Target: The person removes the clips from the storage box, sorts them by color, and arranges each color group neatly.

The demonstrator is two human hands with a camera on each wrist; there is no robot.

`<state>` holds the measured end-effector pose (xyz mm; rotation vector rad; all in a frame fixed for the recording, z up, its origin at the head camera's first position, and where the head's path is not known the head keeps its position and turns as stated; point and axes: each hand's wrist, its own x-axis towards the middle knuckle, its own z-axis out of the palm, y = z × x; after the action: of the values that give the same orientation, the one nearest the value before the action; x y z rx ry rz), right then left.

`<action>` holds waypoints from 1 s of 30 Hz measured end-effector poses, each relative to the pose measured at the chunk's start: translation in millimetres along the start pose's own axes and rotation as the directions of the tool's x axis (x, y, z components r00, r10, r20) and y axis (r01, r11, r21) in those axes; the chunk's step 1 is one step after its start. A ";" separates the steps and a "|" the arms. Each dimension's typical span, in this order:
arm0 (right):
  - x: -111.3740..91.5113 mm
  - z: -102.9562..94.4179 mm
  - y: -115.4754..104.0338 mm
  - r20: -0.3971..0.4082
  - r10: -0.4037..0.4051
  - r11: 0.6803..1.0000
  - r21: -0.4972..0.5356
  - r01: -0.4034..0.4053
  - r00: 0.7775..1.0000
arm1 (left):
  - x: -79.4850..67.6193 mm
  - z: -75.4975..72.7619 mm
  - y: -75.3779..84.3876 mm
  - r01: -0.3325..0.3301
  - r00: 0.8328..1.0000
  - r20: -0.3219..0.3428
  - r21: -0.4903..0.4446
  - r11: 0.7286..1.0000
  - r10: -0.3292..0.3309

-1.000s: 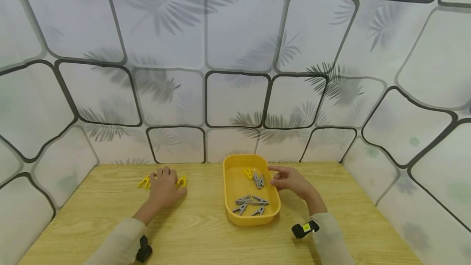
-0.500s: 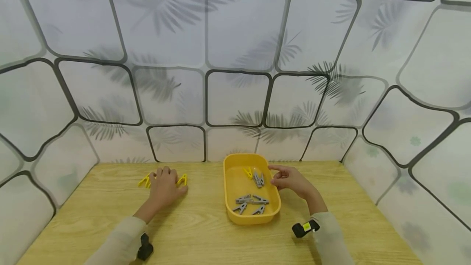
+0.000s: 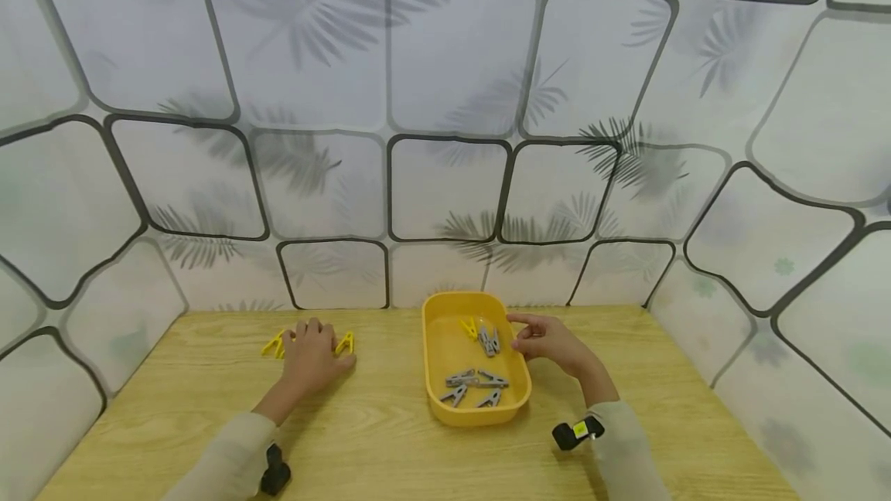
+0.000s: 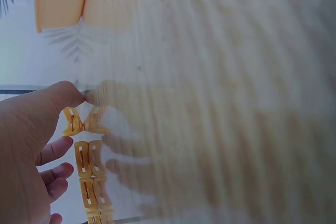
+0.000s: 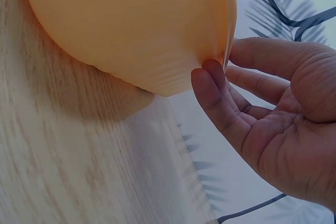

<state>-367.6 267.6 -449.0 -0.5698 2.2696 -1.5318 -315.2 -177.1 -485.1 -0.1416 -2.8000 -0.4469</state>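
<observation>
In the head view, my left hand (image 3: 309, 354) is over the table at left, fingers loosely bent, among yellow clothespins (image 3: 344, 343), with more (image 3: 274, 345) at its left. The left wrist view shows the thumb tip at the tabletop; one clothespin (image 4: 73, 123) stands just past the thumb, others (image 4: 83, 158) in a row beyond the fingers. No grip on them shows. My right hand (image 3: 553, 344) holds the right rim of a yellow plastic basket (image 3: 433, 400), thumb and fingers at its edge (image 5: 131, 19). Inside lie several grey clothespins (image 3: 489, 341) and a yellow one (image 3: 469, 328).
The light wood table (image 3: 376, 439) ends against a patterned cloth backdrop (image 3: 445, 192), which also rises at both sides. A black wrist camera (image 3: 274, 470) sits on the left sleeve, another (image 3: 578, 433) on the right.
</observation>
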 end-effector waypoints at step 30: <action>-0.1 -0.3 0.4 -0.006 -0.002 1.000 -0.003 0.002 1.000 | 13.3 -5.9 30.0 -0.066 0.998 -0.014 -0.088 0.994 0.065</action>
<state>-367.7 268.0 -449.3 -0.5690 2.2775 -1.5331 -321.9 -149.9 -467.0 -0.2491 -2.7564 -0.5534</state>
